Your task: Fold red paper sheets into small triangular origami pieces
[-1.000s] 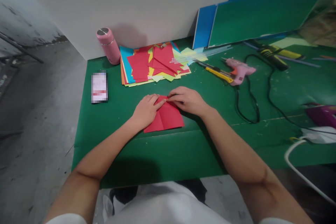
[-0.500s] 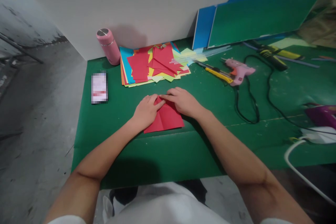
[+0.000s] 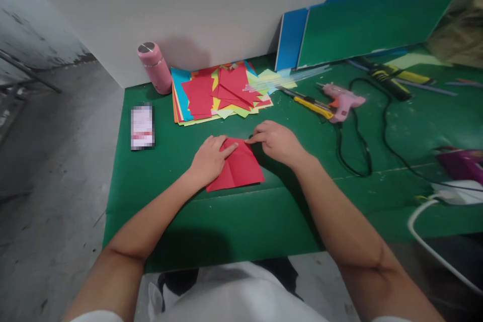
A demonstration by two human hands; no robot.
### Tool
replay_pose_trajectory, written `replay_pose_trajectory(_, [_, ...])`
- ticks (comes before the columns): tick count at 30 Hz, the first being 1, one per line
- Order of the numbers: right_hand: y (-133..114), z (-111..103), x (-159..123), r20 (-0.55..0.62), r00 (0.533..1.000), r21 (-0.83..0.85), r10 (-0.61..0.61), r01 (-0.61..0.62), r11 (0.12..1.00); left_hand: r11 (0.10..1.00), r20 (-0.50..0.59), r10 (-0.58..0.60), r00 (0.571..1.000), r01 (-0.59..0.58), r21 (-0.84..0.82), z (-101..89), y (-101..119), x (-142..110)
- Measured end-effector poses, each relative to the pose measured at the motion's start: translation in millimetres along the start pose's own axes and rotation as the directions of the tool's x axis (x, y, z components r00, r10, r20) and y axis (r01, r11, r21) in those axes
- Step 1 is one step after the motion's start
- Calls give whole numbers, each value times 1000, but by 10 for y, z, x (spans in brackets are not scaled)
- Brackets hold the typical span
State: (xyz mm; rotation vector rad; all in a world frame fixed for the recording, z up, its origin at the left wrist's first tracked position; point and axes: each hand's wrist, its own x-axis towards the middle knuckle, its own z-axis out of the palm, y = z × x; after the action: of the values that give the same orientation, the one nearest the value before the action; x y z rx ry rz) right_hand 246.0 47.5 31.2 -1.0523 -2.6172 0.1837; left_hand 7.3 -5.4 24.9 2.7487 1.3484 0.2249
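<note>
A folded sheet of red paper lies on the green tabletop in front of me, with a crease down its middle. My left hand rests flat over the paper's left side, its thumb stretched out across the upper part. At the upper right corner, my right hand touches the paper's edge with an outstretched index finger. Its other fingers are curled in, and no object shows in them. The paper's left part is hidden under my left hand.
Behind the paper lies a pile of coloured paper. A pink flask and a blurred-out phone are on the left. To the right lie a utility knife, a pink glue gun with its cord, and a white power strip.
My right hand has moved to the right along the paper's top edge, away from my left thumb, uncovering more red paper. My left hand has stayed in place.
</note>
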Motion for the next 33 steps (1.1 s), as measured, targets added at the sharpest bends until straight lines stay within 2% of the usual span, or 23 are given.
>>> replay_pose_trajectory(6, [-15, -3, -28, -38, 999, 18, 19, -19, 1000, 1000, -5, -3, 1000, 3, 3, 16, 14, 0])
replay_pose_trajectory(13, [-206, 166, 64, -76, 994, 87, 75, -69, 994, 996, -67, -49, 997, 44, -82, 71, 43, -2])
replay_pose_trajectory(17, [-225, 228, 81, -100, 989, 143, 107, -92, 985, 984, -152, -104, 983, 80, -158, 151, 39, -15])
replay_pose_trajectory(22, [-230, 268, 94, -113, 980, 311, 165, -123, 943, 974, -261, -139, 955, 84, -211, 214, 23, -25])
replay_pose_trajectory(25, [-267, 290, 98, -134, 983, 350, 123, -69, 934, 971, -243, -127, 962, 70, -230, 163, 35, -19])
replay_pose_trajectory(28, [-304, 283, 95, -153, 988, 321, 32, 19, 947, 973, -178, -115, 977, 75, -218, 94, 57, -11])
replay_pose_trajectory(33, [-315, 217, 91, -82, 992, 316, -93, 114, 942, 978, -96, -124, 988, 106, -181, 35, 77, 1])
